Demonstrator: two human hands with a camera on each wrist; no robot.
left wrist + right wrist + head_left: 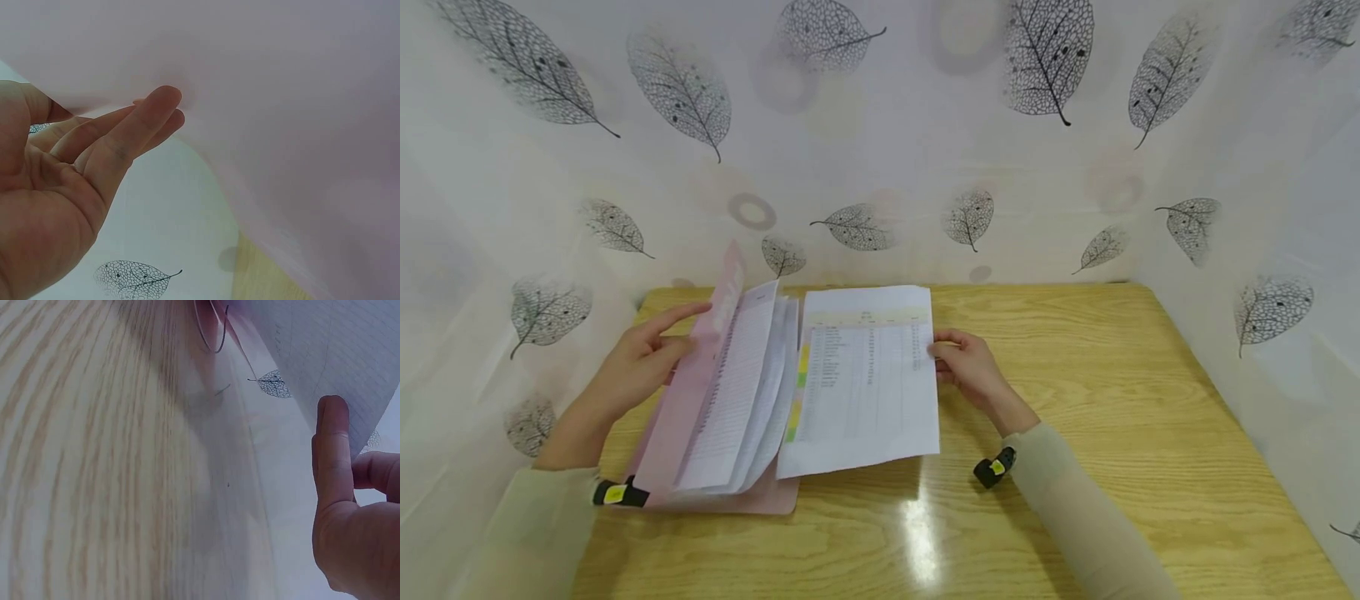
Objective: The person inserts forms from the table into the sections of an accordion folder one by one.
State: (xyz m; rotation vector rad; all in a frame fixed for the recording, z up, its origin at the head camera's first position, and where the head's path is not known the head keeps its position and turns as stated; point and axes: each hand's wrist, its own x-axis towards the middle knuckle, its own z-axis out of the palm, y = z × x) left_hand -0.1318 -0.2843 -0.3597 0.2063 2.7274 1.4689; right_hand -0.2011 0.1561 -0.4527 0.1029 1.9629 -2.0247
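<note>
A pink folder (775, 497) lies partly open on the left of the table, with several printed sheets (737, 392) fanned inside it. My left hand (643, 358) holds its raised front cover (688, 379) by the outer edge. In the left wrist view, fingertips (164, 103) of that hand rest against the pink cover (281, 112). To the right of the folder, my right hand (970, 367) pinches the right edge of a sheet of paper (865, 408) printed with a table. In the right wrist view the sheet (337, 356) slants up from the fingers (334, 444).
Yellow and green tabs (802, 367) show along the sheet's left edge. The wood-grain table (1075, 375) extends to the right and front. A white leaf-print curtain (895, 150) surrounds its back and sides. A thin curved wire (219, 344) shows near the folder in the right wrist view.
</note>
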